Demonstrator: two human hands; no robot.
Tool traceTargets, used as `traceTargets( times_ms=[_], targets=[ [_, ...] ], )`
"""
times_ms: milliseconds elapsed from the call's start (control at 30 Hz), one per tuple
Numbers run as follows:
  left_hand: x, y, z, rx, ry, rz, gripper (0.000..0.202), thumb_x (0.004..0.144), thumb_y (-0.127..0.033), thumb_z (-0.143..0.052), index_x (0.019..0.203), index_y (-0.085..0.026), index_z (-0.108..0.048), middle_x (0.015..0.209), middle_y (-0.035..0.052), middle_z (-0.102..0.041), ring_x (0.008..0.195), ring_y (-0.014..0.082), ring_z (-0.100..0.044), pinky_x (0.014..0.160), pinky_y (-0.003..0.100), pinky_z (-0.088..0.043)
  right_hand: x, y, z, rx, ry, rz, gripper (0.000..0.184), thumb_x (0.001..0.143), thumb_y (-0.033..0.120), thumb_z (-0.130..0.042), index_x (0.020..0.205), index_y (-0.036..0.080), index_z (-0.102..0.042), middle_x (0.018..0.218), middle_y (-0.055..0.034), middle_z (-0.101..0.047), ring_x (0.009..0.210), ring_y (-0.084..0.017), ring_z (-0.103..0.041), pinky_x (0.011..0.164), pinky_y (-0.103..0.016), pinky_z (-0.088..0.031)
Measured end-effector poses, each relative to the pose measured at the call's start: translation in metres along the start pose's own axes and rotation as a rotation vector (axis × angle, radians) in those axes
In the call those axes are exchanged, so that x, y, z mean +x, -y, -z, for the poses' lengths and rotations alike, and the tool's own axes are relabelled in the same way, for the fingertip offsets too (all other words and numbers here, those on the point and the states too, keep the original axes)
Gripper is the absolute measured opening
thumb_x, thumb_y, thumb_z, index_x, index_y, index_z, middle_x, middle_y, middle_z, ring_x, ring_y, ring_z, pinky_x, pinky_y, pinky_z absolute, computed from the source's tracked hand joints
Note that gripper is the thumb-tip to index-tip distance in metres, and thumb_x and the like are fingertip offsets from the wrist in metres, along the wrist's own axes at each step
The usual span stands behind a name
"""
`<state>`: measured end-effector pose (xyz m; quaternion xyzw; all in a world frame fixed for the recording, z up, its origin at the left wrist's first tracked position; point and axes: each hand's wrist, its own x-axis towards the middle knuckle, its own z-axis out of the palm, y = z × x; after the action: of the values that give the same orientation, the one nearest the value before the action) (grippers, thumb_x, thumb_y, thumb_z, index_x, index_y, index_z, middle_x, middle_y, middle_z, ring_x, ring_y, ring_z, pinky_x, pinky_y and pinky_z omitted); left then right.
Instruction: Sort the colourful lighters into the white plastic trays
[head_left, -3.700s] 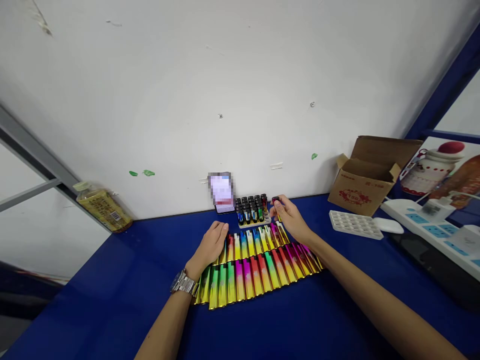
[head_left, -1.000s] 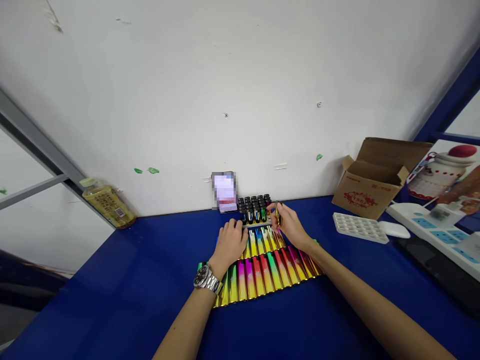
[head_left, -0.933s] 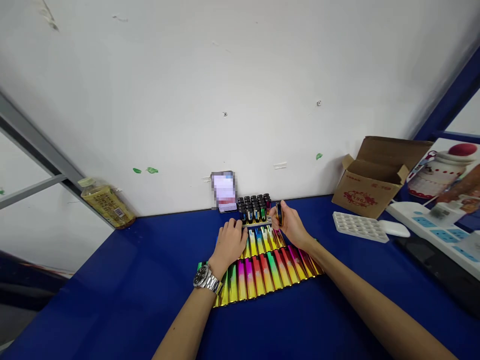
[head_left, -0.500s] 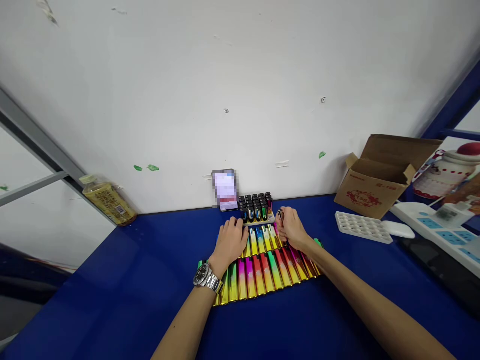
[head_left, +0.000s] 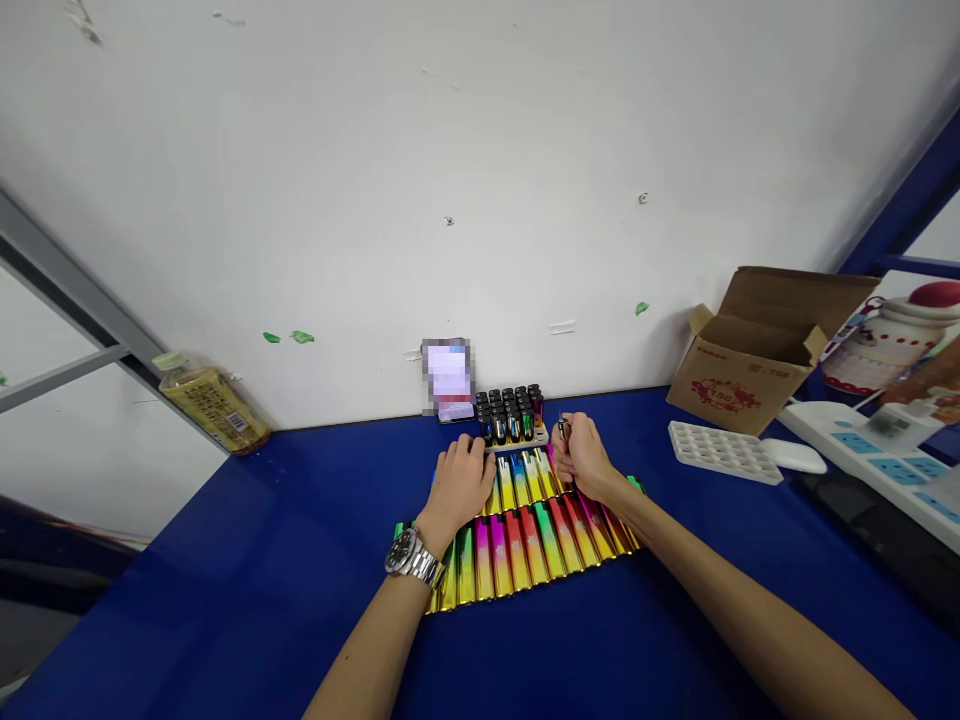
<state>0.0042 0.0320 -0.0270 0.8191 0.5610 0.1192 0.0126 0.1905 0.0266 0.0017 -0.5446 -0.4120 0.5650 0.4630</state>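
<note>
Two rows of shiny rainbow-coloured lighters [head_left: 536, 545] lie flat on the blue table [head_left: 225, 580]. Behind them a small tray of upright black-capped lighters [head_left: 511, 418] stands near the wall. My left hand [head_left: 461, 485], with a metal watch on its wrist, rests palm down on the left end of the far row, fingers slightly spread. My right hand [head_left: 581, 458] is closed on one lighter [head_left: 562, 430], held just right of the tray above the far row.
A blurred phone [head_left: 448, 378] leans on the wall left of the tray. A yellow drink bottle [head_left: 210, 405] lies at far left. At right are an open cardboard box [head_left: 757, 350], an empty white tray [head_left: 720, 452], a white mouse [head_left: 793, 456] and a power strip [head_left: 877, 450].
Over 3.7 s my left hand slid forward along the far row toward the tray. In the last second my right hand dropped slightly with its lighter, staying beside the tray.
</note>
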Motion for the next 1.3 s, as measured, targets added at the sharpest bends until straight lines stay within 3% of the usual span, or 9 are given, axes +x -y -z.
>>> traceTargets(
  times_ms=[200,367,533,633,767,833,933,1133,1300],
  targets=[
    [0.0,0.0,0.0,-0.003,-0.008,-0.001,0.03,0.095,-0.033,-0.027,0.097,-0.017,-0.053,0.099,0.0109,-0.056,0.09,0.0247,-0.054,0.075,0.038,-0.043,0.001,-0.002,-0.001,-0.06,0.002,0.058,0.037,0.088,0.037,-0.018,0.054,0.026,-0.026,0.038,0.0046,-0.017,0.033,-0.012,-0.017,0.033,-0.025,-0.022],
    [0.0,0.0,0.0,-0.012,-0.012,-0.002,0.03,0.095,-0.033,-0.027,0.097,-0.017,-0.053,0.099,0.0114,-0.055,0.09,0.0261,-0.055,0.075,0.039,-0.043,0.004,-0.006,0.001,-0.016,-0.002,0.116,0.045,0.092,0.05,-0.02,0.055,0.026,-0.03,0.037,0.0067,-0.019,0.031,-0.01,-0.018,0.033,-0.025,-0.025],
    [0.0,0.0,-0.001,-0.003,-0.006,-0.007,0.032,0.096,-0.033,-0.026,0.097,-0.017,-0.053,0.1,0.0116,-0.055,0.09,0.0263,-0.054,0.075,0.04,-0.043,0.011,-0.011,0.01,0.033,0.112,0.318,0.045,0.086,0.066,-0.035,0.074,0.023,-0.041,0.046,0.007,-0.04,0.037,-0.011,-0.037,0.044,-0.027,-0.042],
    [0.0,0.0,-0.001,0.012,0.001,-0.007,0.032,0.096,-0.033,-0.026,0.098,-0.016,-0.053,0.1,0.0113,-0.055,0.09,0.0262,-0.055,0.074,0.039,-0.043,0.017,-0.012,0.019,-0.072,0.125,0.466,0.039,0.085,0.062,-0.044,0.085,0.023,-0.04,0.061,0.0034,-0.055,0.055,-0.014,-0.055,0.06,-0.029,-0.048],
    [0.0,0.0,0.0,0.032,0.004,-0.004,0.032,0.096,-0.034,-0.026,0.099,-0.017,-0.052,0.099,0.0107,-0.055,0.09,0.0257,-0.055,0.074,0.038,-0.043,0.028,-0.012,0.03,-0.422,-0.062,0.635,0.039,0.084,0.058,-0.045,0.088,0.019,-0.054,0.083,-0.007,-0.063,0.079,-0.021,-0.058,0.068,-0.031,-0.047],
    [-0.001,0.0,0.001,0.03,0.007,-0.005,0.033,0.096,-0.034,-0.025,0.099,-0.016,-0.052,0.099,0.0108,-0.055,0.089,0.0256,-0.055,0.074,0.039,-0.043,0.034,-0.013,0.034,-0.497,-0.118,0.652,0.041,0.083,0.055,-0.047,0.093,0.017,-0.059,0.08,-0.0075,-0.062,0.075,-0.021,-0.058,0.065,-0.031,-0.046],
    [-0.001,0.0,0.001,0.012,0.0,-0.008,0.033,0.096,-0.034,-0.025,0.098,-0.016,-0.053,0.099,0.0113,-0.056,0.089,0.0256,-0.055,0.074,0.04,-0.044,0.042,-0.017,0.036,-0.456,-0.086,0.638,0.04,0.084,0.049,-0.047,0.1,0.016,-0.061,0.071,-0.0053,-0.063,0.066,-0.02,-0.059,0.064,-0.032,-0.048],
    [-0.002,-0.001,0.003,0.042,-0.003,-0.005,0.032,0.096,-0.032,-0.026,0.1,-0.016,-0.053,0.101,0.0105,-0.056,0.089,0.0238,-0.055,0.074,0.037,-0.044,0.049,-0.023,0.035,-0.543,-0.122,0.707,0.026,0.085,0.037,-0.046,0.084,0.019,-0.063,0.066,-0.0049,-0.065,0.065,-0.021,-0.064,0.063,-0.03,-0.048],
    [-0.002,-0.002,0.004,0.061,0.005,0.001,0.031,0.097,-0.032,-0.026,0.1,-0.016,-0.052,0.1,0.0098,-0.056,0.09,0.0239,-0.055,0.074,0.037,-0.044,0.047,-0.022,0.036,-0.671,-0.187,0.863,0.028,0.087,0.031,-0.044,0.064,0.02,-0.056,0.064,-0.0054,-0.063,0.061,-0.019,-0.062,0.059,-0.027,-0.045]
  ],
)
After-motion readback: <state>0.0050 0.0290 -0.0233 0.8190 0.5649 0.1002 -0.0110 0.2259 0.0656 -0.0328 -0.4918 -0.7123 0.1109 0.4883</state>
